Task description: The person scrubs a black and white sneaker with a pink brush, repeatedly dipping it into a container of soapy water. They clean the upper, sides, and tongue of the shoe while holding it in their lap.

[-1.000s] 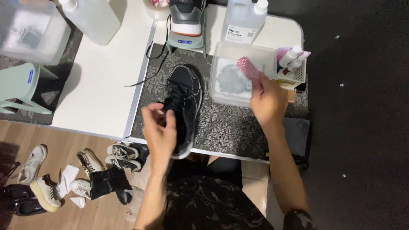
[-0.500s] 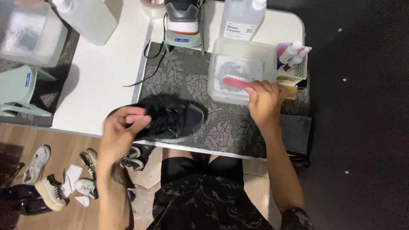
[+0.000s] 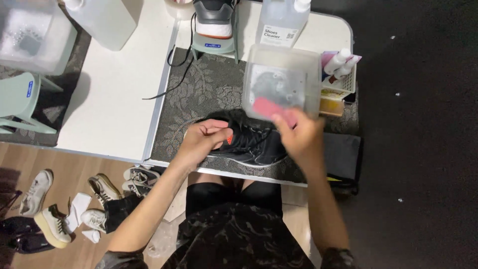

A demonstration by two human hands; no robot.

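A black shoe [image 3: 249, 142] lies on its side on the patterned mat [image 3: 199, 94] near the front edge of the worktop [image 3: 114, 99], its opening turned toward the person so the left hand [image 3: 204, 139] can grip it there; that hand is closed on the collar of the shoe, seemingly to keep it steady and tilted. The right hand [image 3: 301, 137] is clenched around a pink brush [image 3: 271, 108], held just above the toe end of the shoe and just in front of a clear plastic tub [image 3: 284, 79], which stands close by at the right side of the mat, probably so the brush can be dipped without a long reach. Behind the tub, at the back edge, stands one large bottle of cleaning fluid [image 3: 281, 20], and beside the tub a small white basket [image 3: 343, 82] holds two spray bottles [image 3: 341, 62], upright and within easy reach. One more shoe, grey and white [image 3: 214, 17], rests on a pale green stand [image 3: 214, 45] at the back edge, with a loose black lace [image 3: 174, 69] trailing from it onto the white part of the worktop. Off the left edge sit one pale green stool [image 3: 22, 99] and a clear box [image 3: 30, 35]. On the wooden floor [image 3: 99, 234] below, several loose shoes [image 3: 99, 192] lie scattered; at least six can be counted, though some overlap.
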